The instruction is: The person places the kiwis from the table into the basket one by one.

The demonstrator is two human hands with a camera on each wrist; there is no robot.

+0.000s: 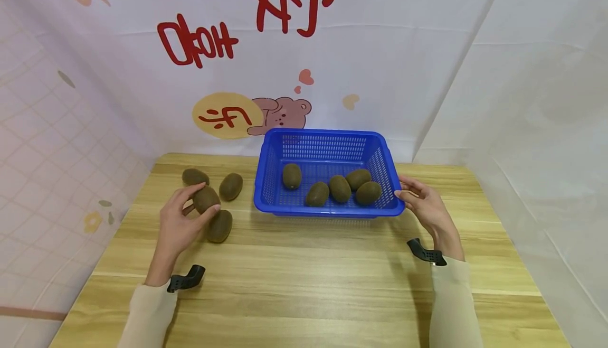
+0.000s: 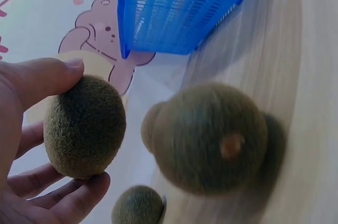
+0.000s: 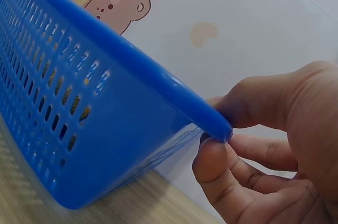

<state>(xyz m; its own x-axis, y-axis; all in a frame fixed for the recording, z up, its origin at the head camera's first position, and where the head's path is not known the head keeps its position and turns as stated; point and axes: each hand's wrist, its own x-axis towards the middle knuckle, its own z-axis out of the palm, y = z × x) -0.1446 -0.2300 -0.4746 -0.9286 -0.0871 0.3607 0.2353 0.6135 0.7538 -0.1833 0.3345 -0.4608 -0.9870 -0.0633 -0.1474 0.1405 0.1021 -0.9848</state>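
My left hand (image 1: pixel 179 223) pinches a brown kiwi (image 1: pixel 206 200) between thumb and fingers; the left wrist view shows this kiwi (image 2: pixel 85 126) raised off the wood. Three more kiwis lie close around that hand: one behind (image 1: pixel 195 176), one to its right (image 1: pixel 231 186) and one just in front (image 1: pixel 219 226). With thumb and fingers, my right hand (image 1: pixel 426 205) grips the right rim of a blue plastic basket (image 1: pixel 328 211). In the right wrist view the basket's rim (image 3: pixel 174 94) runs between the thumb and fingers. Several kiwis (image 1: pixel 340 188) sit inside the basket.
The basket stands toward the back of a light wooden table (image 1: pixel 304 284). Behind the table hangs a white cloth (image 1: pixel 404 73) printed with red characters and a pink bear (image 1: pixel 285 113). Pale cloth walls flank both sides. Each wrist wears a black strap mount (image 1: pixel 187 279).
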